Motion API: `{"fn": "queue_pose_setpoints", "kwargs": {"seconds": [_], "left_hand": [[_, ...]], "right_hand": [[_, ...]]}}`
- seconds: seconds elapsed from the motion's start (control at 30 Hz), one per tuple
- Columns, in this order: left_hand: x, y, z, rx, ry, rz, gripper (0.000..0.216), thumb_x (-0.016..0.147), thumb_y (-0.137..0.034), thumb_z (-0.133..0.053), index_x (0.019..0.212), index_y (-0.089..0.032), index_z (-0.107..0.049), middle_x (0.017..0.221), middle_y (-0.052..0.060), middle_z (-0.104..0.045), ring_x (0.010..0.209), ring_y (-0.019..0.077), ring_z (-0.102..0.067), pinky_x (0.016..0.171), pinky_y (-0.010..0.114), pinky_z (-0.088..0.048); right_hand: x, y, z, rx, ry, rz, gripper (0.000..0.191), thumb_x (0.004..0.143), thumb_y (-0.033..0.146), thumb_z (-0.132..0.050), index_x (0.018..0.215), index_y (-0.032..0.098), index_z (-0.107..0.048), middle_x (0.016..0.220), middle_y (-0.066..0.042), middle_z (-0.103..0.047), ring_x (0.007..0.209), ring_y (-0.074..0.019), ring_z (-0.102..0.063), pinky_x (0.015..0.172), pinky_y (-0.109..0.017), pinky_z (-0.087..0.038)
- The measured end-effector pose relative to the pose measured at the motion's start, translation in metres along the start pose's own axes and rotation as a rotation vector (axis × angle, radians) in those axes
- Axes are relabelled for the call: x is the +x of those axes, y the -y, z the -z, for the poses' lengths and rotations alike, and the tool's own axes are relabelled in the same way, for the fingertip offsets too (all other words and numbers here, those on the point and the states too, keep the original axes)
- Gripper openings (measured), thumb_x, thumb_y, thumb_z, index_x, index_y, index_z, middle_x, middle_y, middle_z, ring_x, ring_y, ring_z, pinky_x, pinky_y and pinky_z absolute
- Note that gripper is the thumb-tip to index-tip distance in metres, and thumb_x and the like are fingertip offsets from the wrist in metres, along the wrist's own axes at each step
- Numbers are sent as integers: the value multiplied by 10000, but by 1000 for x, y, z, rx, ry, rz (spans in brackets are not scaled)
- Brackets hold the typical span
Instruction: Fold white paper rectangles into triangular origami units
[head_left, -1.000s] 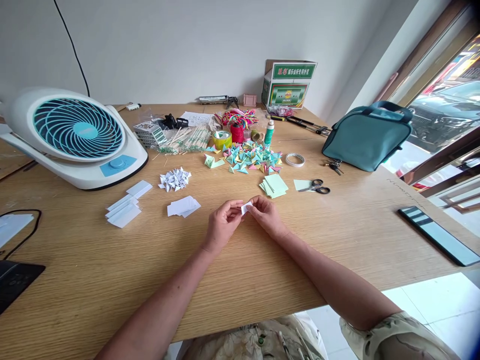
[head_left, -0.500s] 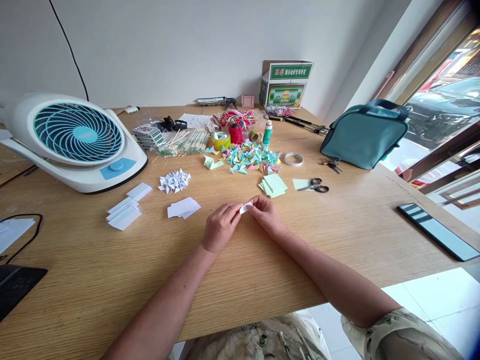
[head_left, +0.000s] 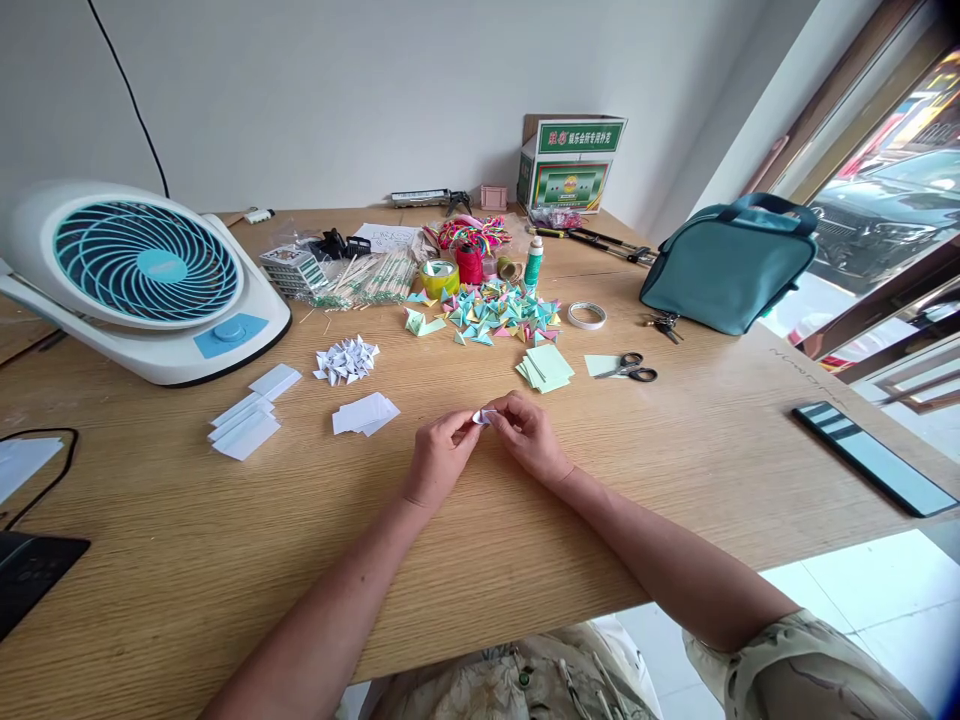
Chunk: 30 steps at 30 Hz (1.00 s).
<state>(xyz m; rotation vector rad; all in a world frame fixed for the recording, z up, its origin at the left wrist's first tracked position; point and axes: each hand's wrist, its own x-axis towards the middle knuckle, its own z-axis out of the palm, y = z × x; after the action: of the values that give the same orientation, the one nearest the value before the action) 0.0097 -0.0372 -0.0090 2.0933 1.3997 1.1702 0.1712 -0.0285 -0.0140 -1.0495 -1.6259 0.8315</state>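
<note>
A small piece of folded white paper (head_left: 484,416) is pinched between my two hands, just above the table. My left hand (head_left: 444,448) grips its left end with thumb and fingers. On the other side my right hand (head_left: 531,437) has its fingers closed on the paper too, hiding part of it. White paper slips (head_left: 365,413) lie left of my left hand, with a heap of folded white paper pieces (head_left: 346,360) behind them. Pale green paper squares (head_left: 545,368) are stacked just beyond my right hand.
A fan (head_left: 161,290) stands at the left, near more white slips (head_left: 251,425). Farther back lie colored folded pieces (head_left: 499,315), a tape roll (head_left: 586,316) and a glue bottle (head_left: 533,264). Scissors (head_left: 634,368), a teal bag (head_left: 727,262) and a phone (head_left: 874,458) are on the right.
The white paper between my fingers has turned and now looks bent or folded over. My hands stay in nearly the same place, and the view has shifted slightly.
</note>
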Motion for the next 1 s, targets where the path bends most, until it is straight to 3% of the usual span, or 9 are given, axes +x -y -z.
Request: {"fn": "queue_pose_setpoints", "kwargs": {"seconds": [0.27, 0.47, 1.0], "left_hand": [[0, 1, -5, -351, 75, 240, 202, 811, -325, -629, 894, -172, -732, 759, 38, -737, 660, 168, -668, 604, 238, -515], [-1, 3, -9, -570, 110, 392, 274, 777, -379, -654, 929, -160, -720, 818, 58, -740, 722, 203, -698, 590, 285, -580], [-2, -4, -8, -556, 117, 396, 236, 782, -356, -639, 886, -164, -729, 816, 44, -734, 717, 198, -696, 568, 281, -592]], "right_hand": [[1, 1, 1, 35, 26, -3, 235, 918, 342, -519, 908, 206, -710, 813, -53, -645, 787, -178, -590, 737, -310, -459], [0, -3, -2, 206, 19, -121, 235, 885, 405, -553, 880, 195, -657, 833, -44, -651, 758, -169, -603, 698, -293, -488], [1, 1, -2, 230, 13, -174, 168, 862, 352, -544, 808, 198, -586, 705, -9, -598, 645, -151, -554, 596, -273, -435]]}}
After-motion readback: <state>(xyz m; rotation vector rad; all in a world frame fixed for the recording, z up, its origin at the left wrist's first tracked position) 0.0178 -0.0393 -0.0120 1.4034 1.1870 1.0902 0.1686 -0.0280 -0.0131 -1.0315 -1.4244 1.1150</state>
